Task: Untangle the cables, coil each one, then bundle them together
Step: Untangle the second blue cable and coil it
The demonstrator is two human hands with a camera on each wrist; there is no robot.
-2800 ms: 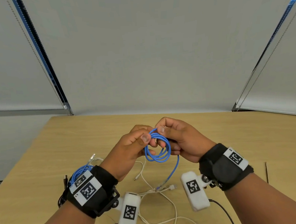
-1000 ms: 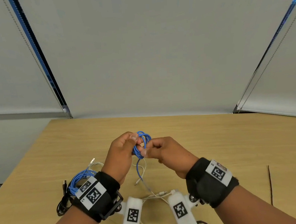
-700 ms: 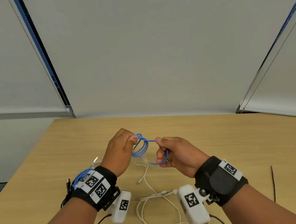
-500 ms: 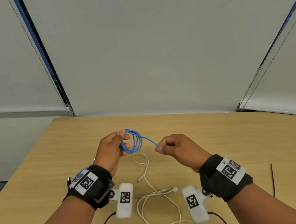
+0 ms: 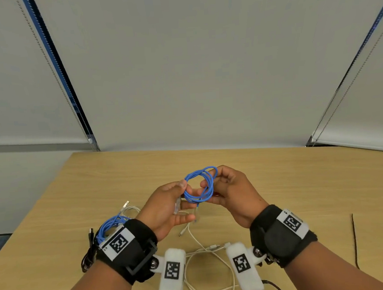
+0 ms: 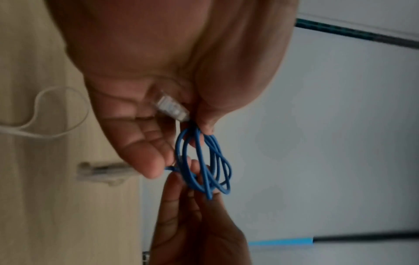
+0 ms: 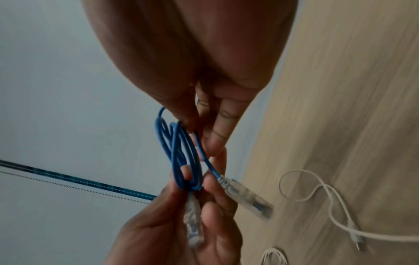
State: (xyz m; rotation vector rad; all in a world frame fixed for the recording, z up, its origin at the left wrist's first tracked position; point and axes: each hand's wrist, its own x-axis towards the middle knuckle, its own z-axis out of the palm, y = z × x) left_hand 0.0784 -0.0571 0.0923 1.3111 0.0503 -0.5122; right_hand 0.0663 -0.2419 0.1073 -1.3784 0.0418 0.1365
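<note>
The blue cable coil [image 5: 198,186] is pinched by left hand [image 5: 165,210] and right hand [image 5: 231,194] above the desk [image 5: 300,183]. White cables [image 5: 206,262] lie at 6 o'clock; bare desk stretches toward 12 and 3 o'clock edges.

Blue cable [image 5: 198,187], pinched between the fingertips: smooth, slightly glossy plastic jacket; clear plastic connector [image 7: 247,194] just below the fingers. Table [image 5: 300,183] beneath: matt light wood-grain surface. White cable [image 5: 215,255]: smooth plastic.
</note>
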